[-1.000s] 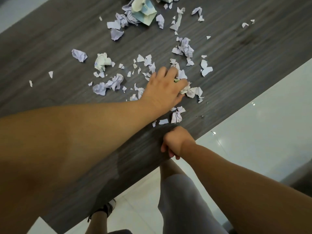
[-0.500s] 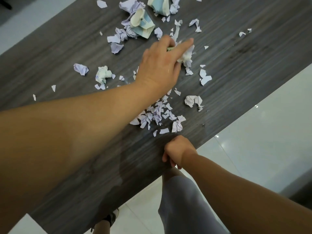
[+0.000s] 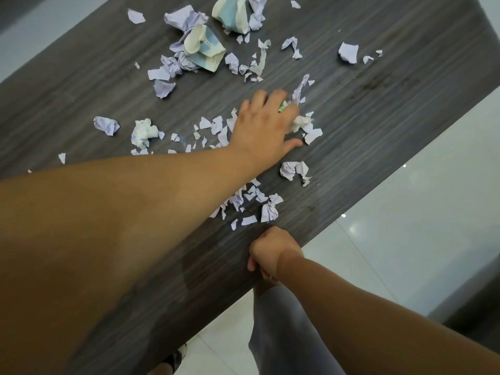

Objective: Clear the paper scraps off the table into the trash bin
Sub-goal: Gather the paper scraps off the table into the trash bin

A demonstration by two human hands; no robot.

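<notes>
Pale lilac paper scraps [image 3: 216, 128] lie strewn over the dark wood-grain table [image 3: 378, 125]. My left hand [image 3: 263, 128] reaches across the middle, palm down, fingers closed over a green-and-white wad [image 3: 297, 123] pressed onto the scraps. A small heap of scraps [image 3: 251, 198] sits close to the near edge, partly hidden by my left forearm. My right hand [image 3: 272, 251] rests at that edge as a fist, fingers curled down over it, nothing visible in it. No trash bin is in view.
Two crumpled blue-and-cream paper cups [image 3: 205, 50] [image 3: 234, 14] and bigger lilac wads [image 3: 184, 17] lie at the far side. A crumpled scrap [image 3: 293, 170] sits right of my left wrist. Glossy white floor [image 3: 405, 239] and my leg in grey shorts [image 3: 284, 334] lie below the edge.
My left hand reached out to the farther scraps, then came back toward me with the wad. A heap of scraps has gathered near the edge. My right hand stayed put.
</notes>
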